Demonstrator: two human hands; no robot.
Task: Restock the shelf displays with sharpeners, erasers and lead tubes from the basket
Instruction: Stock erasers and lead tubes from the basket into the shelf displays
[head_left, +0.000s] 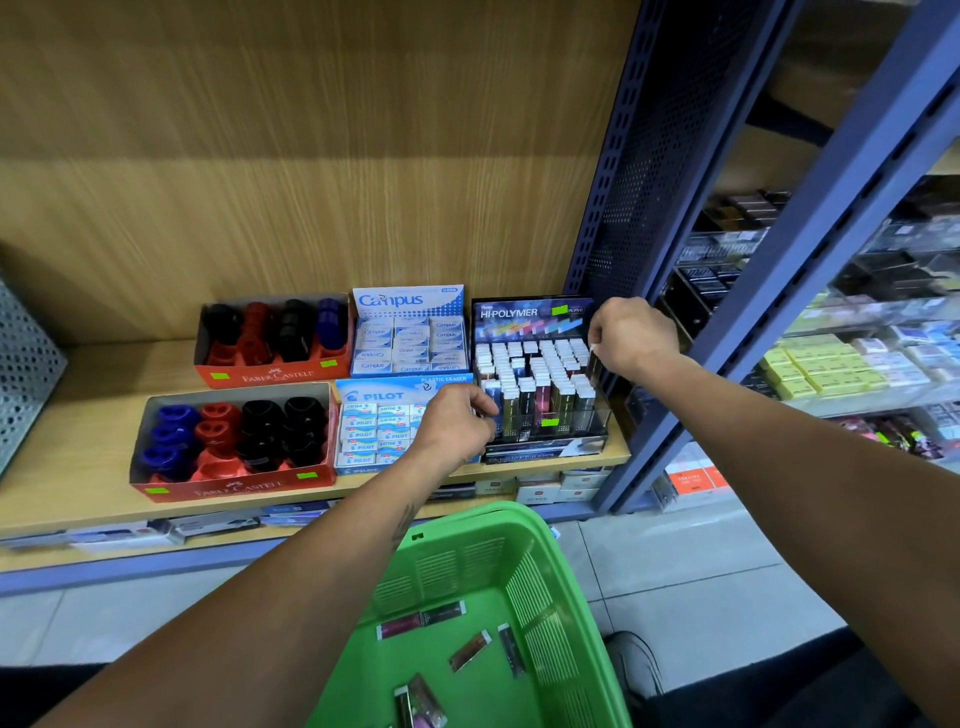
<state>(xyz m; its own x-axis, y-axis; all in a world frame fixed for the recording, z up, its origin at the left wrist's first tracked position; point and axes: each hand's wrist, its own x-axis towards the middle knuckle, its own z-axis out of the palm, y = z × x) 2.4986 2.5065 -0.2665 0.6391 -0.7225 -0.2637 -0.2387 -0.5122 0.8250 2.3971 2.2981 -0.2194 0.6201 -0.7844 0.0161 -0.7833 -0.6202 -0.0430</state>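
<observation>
Left hand (457, 422) pinching a lead tube at front-left of Hi-Polymer display (540, 374). Right hand (631, 335) pinching a tube at its right edge. Green basket (467, 571) below, holding loose tubes (420, 619).

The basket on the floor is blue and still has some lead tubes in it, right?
Not quite. The head view shows the basket is green, not blue. The rest is right: it sits low by the floor and a few lead tubes still lie in it.

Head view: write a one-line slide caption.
Both hands slot lead tubes into the Hi-Polymer display; more tubes wait in the green basket.
</observation>
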